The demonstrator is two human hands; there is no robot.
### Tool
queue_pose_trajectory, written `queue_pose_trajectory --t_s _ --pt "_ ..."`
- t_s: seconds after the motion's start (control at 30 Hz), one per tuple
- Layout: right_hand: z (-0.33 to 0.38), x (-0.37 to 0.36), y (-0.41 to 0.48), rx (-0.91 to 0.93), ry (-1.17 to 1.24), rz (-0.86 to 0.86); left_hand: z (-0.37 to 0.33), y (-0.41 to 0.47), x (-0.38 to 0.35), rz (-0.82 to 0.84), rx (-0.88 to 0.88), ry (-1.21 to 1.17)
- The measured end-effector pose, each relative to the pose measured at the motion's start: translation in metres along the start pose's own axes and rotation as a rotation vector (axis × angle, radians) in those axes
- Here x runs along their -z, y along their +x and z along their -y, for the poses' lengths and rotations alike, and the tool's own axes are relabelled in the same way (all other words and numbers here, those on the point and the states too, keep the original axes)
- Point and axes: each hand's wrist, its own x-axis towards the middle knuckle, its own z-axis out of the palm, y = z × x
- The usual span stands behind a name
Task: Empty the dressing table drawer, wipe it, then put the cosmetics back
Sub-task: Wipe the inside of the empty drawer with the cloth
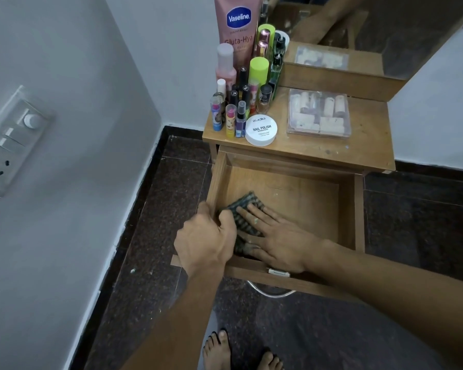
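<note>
1. Two hands work in the open drawer [284,182], which holds nothing but a cloth [245,209] near its left wall.
2. Left hand [207,236] curls its fingers over that wall's rim, bracing; right hand [275,236] lies flat, fingers spread, pressing the cloth down.
3. Cloth looks soft and limp (palm pressure should steer it better than a pinch).
4. Cosmetics [241,102] crowd the tabletop [364,145]; the slim bottles seem light and tippy, so take each by its body, the Vaseline tube [237,25] mid-barrel.
</note>
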Motion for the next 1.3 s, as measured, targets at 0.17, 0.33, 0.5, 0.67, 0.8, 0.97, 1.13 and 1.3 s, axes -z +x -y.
queue_pose_trajectory --t_s 0.17,0.33,0.5,0.67,0.8,0.97,1.13,1.3 --pt "0.010 0.001 0.032 -0.119 0.004 -0.046 -0.001 0.000 -0.001 -0.006 0.002 0.028" --pt "0.022 0.009 0.049 -0.253 -0.057 -0.067 -0.001 0.000 -0.002 -0.010 0.006 0.025" --pt "0.009 0.022 0.066 -0.358 0.006 -0.105 0.000 -0.001 -0.004 -0.029 -0.017 0.051" --pt "-0.002 0.029 0.077 -0.406 -0.021 -0.095 0.002 0.001 -0.006 -0.043 -0.011 0.070" --pt "-0.001 0.027 0.071 -0.431 -0.041 -0.074 0.001 0.001 -0.004 -0.028 0.000 0.049" --pt "-0.013 0.019 0.026 -0.537 -0.006 -0.025 0.001 0.000 -0.004 -0.017 -0.005 0.045" --pt "-0.025 0.013 -0.015 -0.696 0.107 0.044 0.002 0.000 -0.005 -0.009 -0.010 0.041" --pt "-0.017 0.003 -0.028 -0.889 0.221 0.095 0.001 0.000 -0.003 0.006 -0.013 0.031"
